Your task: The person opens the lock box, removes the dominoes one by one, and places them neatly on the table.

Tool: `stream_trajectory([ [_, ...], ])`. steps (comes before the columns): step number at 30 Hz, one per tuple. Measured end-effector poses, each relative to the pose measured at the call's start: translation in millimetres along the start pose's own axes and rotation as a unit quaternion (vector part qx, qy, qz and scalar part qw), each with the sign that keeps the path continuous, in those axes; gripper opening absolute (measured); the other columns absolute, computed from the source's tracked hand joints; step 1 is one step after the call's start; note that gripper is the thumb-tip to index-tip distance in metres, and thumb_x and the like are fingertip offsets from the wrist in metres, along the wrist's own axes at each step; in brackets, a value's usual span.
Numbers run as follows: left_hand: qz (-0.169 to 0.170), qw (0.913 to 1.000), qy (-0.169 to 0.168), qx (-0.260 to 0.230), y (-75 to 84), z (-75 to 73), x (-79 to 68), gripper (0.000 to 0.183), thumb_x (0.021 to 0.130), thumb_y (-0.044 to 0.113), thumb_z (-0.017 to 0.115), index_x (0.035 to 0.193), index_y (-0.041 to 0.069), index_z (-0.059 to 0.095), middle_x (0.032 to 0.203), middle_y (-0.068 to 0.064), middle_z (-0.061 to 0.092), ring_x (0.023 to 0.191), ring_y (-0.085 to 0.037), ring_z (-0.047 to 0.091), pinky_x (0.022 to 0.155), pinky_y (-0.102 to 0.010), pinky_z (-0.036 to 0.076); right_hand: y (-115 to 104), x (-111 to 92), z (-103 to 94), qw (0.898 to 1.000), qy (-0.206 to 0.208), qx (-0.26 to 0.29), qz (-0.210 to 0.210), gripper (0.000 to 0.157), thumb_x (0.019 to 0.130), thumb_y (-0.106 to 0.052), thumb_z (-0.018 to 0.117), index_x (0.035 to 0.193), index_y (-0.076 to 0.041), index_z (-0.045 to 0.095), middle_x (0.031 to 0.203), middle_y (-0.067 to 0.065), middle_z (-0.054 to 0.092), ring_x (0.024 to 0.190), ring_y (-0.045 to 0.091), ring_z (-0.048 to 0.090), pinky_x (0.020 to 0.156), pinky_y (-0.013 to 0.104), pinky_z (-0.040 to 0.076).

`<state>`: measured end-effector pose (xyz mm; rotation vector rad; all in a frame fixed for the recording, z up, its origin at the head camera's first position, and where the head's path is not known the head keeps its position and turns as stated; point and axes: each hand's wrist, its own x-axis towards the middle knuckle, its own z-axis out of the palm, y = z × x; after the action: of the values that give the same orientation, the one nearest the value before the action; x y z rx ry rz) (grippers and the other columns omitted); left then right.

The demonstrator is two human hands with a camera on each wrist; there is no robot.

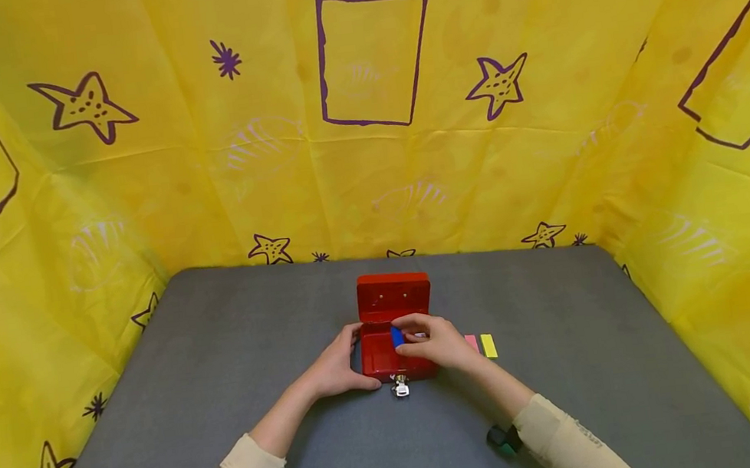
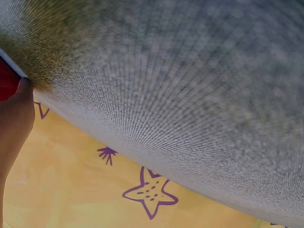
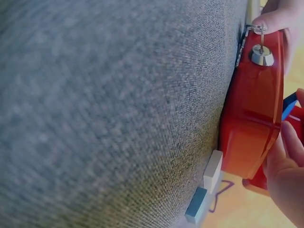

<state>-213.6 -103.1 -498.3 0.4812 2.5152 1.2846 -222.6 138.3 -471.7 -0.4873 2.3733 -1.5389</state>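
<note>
A small red cash box (image 1: 378,353) stands on the grey table with its lid (image 1: 394,296) raised at the back. My left hand (image 1: 339,365) grips the box's left side, thumb at the front corner and fingers toward the back. Between the thumb and fingers of my right hand (image 1: 434,341) is a blue block (image 1: 397,337), pinched over the open box. In the right wrist view the blue block (image 3: 289,105) shows just past the box's rim. A key (image 3: 261,38) sits in the lock (image 3: 262,56) on the front wall, with a ring of keys (image 1: 400,387) hanging from it.
Right of the box lie a pink block (image 1: 472,342) and a yellow block (image 1: 488,345), side by side, the pink one partly behind my right hand. Yellow cloth walls (image 1: 287,190) with purple drawings enclose the table (image 1: 252,310) at the back and sides.
</note>
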Motion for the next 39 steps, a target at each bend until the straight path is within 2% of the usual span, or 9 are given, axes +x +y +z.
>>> stream_trajectory([
  [7,-0.003,1.0,-0.002,0.001,1.0,-0.3,-0.3,0.1,0.068,0.027,0.089,0.145,0.005,0.029,0.145,-0.017,0.04,0.132,-0.039,0.042,0.105,-0.052,0.039,-27.7,-13.7,-11.3,0.999,-0.017,0.028,0.018,0.048,0.089,-0.012,0.07,0.133,0.001,0.056,0.132,0.02,0.056,0.119,0.039,0.056,0.095,0.039,0.049],
  [12,0.0,1.0,0.001,-0.008,3.4,-1.0,-0.8,0.101,0.068,0.026,0.089,0.145,0.003,0.029,0.143,-0.018,0.041,0.131,-0.039,0.043,0.105,-0.052,0.039,-31.9,-20.9,-17.0,0.999,-0.005,0.035,0.016,0.047,0.088,-0.013,0.07,0.132,0.001,0.057,0.131,0.02,0.058,0.12,0.038,0.056,0.095,0.042,0.05],
  [21,-0.002,1.0,0.004,-0.006,2.5,-0.1,0.6,0.101,0.068,0.026,0.089,0.145,0.003,0.029,0.144,-0.018,0.041,0.13,-0.039,0.043,0.104,-0.051,0.039,-24.6,-26.1,-29.6,0.999,0.0,0.047,0.008,0.046,0.089,-0.008,0.069,0.131,0.005,0.056,0.131,0.023,0.057,0.119,0.038,0.056,0.096,0.038,0.049],
  [27,-0.001,1.0,0.004,-0.005,2.0,0.2,0.8,0.101,0.068,0.025,0.089,0.145,0.002,0.029,0.144,-0.018,0.04,0.13,-0.038,0.043,0.104,-0.051,0.04,-19.8,-30.4,-36.9,0.999,0.006,0.034,0.017,0.045,0.09,-0.01,0.068,0.132,0.002,0.056,0.132,0.021,0.057,0.12,0.039,0.055,0.095,0.039,0.05],
  [34,0.0,1.0,0.004,-0.006,2.2,-0.1,0.1,0.101,0.068,0.025,0.089,0.145,0.002,0.029,0.144,-0.019,0.04,0.13,-0.038,0.043,0.104,-0.05,0.04,14.3,-25.7,-43.0,0.999,0.026,0.032,0.024,0.046,0.09,-0.015,0.07,0.132,-0.002,0.057,0.133,0.018,0.057,0.122,0.036,0.055,0.097,0.043,0.048],
  [39,0.0,1.0,0.003,-0.005,2.0,-0.3,0.1,0.101,0.068,0.025,0.089,0.145,0.002,0.028,0.144,-0.019,0.04,0.131,-0.038,0.043,0.104,-0.051,0.04,24.6,-28.0,-47.8,0.999,0.039,0.018,0.025,0.043,0.09,-0.017,0.07,0.13,-0.008,0.06,0.132,0.014,0.059,0.12,0.033,0.056,0.096,0.042,0.049],
])
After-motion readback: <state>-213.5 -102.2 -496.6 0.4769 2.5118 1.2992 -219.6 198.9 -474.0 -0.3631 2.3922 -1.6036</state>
